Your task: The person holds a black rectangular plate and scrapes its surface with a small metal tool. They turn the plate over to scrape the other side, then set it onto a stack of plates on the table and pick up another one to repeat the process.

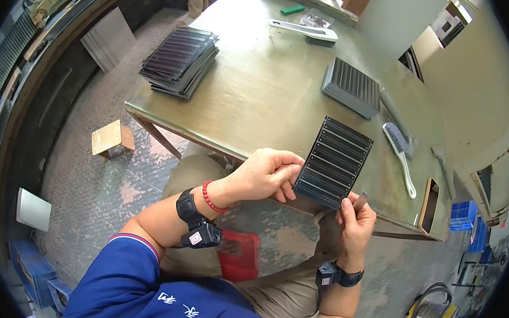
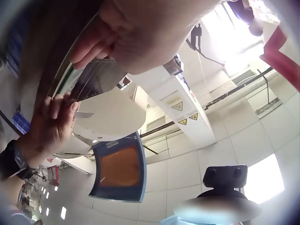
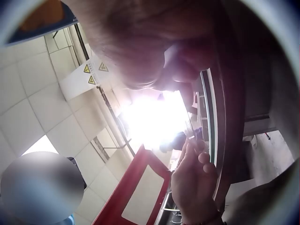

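your left hand [image 1: 265,175] has its fingers curled round the near left edge of a dark slotted panel [image 1: 335,162], gripping it firmly. the panel is held tilted above the near edge of the table [image 1: 259,99], in the middle of your view, with its far end pointing toward 1 o'clock. your right hand [image 1: 354,220] sits at 5 o'clock from the panel. it pinches a small grey strip [image 1: 360,200] between thumb and fingers. the strip's tip stands just beside the panel's near right corner, and you cannot tell from here whether the two touch. the left wrist view shows the same grip from beneath, with your fingers wrapped under the panel's edge and your right hand close below it.

on the table, a fanned stack of panels [image 1: 181,60] lies at 10 o'clock, well apart from your hands. a squarer pile of panels [image 1: 353,86] lies at 12 o'clock, beyond the held one. a white-handled brush [image 1: 399,152] rests at 2 o'clock, near the held panel's right edge. a white tool [image 1: 303,30] lies at the far end of the table, at 12 o'clock. on the floor at 9 o'clock stands a wooden block [image 1: 111,139].
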`<state>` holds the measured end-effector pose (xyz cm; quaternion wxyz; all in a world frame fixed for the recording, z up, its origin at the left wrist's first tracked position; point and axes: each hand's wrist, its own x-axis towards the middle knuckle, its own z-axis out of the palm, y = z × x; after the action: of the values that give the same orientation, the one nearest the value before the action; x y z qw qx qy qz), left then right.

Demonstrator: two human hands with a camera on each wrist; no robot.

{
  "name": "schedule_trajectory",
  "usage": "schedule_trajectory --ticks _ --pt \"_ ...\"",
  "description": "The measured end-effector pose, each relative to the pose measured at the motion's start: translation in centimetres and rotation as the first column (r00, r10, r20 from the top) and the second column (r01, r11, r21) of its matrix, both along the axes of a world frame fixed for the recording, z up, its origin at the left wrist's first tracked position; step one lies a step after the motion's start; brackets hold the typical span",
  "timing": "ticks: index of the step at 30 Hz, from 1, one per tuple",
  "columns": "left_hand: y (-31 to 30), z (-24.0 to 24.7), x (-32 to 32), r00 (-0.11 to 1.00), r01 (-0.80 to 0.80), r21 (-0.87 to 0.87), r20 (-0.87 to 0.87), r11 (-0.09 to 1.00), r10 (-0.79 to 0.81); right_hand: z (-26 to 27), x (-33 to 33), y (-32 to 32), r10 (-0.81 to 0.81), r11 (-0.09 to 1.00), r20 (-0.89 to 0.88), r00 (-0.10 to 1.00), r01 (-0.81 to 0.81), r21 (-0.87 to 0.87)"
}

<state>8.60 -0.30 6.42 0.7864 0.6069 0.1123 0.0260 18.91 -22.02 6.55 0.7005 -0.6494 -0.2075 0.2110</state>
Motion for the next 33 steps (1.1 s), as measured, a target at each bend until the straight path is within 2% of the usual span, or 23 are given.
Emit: schedule_trajectory --ticks 7,23,26,28,33 --pt "-1.1 -0.2 0.3 1.0 0.017 0.101 -0.001 0.995 -0.017 -0.5 0.2 -1.4 0.008 0.999 0.027 1.0 -0.007 -0.039" --pt "-1.2 -0.2 0.1 1.0 -0.006 0.047 0.005 0.999 0.006 -1.3 0.5 -0.9 0.01 1.0 -0.055 0.998 -0.01 -0.011" --pt "-1.2 -0.2 0.2 0.999 0.033 0.049 -0.028 0.998 -0.032 -1.2 0.5 -0.8 0.034 0.999 -0.075 0.997 -0.033 0.01" --pt "-1.2 -0.3 0.4 0.992 0.113 -0.003 -0.055 0.994 -0.113 -1.3 0.6 -0.9 0.082 0.996 -0.117 0.99 -0.077 0.047" --pt "-1.7 0.0 0.3 0.988 0.128 0.009 -0.083 0.992 -0.127 -1.4 0.8 -1.1 0.11 0.993 -0.138 0.984 -0.102 0.064"
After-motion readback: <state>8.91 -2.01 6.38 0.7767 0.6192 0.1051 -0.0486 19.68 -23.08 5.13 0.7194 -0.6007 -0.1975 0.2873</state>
